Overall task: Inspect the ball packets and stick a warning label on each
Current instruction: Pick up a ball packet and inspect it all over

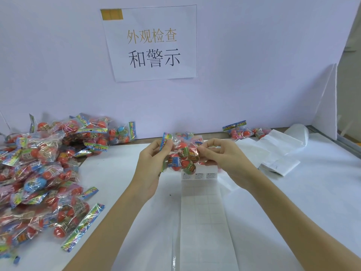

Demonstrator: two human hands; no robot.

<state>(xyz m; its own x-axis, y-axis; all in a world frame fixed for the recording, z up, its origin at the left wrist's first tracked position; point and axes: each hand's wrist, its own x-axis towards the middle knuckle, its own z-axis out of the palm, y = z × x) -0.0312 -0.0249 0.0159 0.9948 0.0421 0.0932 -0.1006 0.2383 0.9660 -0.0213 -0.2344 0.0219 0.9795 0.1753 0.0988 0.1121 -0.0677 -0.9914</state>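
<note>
White table (121, 178), sign (152, 44) on wall. Left hand (151, 165) and right hand (218, 157) both pinch one packet (182, 155) above the label strip (199, 176). Inspection appears underway; next, peel a label and apply it. Pile (39, 173) waits left.

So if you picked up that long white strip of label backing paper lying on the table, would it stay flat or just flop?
Probably flop: the label strip looks thin, and one end already curls off the table. It likely weighs little, so a nudge could slide it. The glossy film beside it hints at a slick surface, though that is hard to confirm.
</note>
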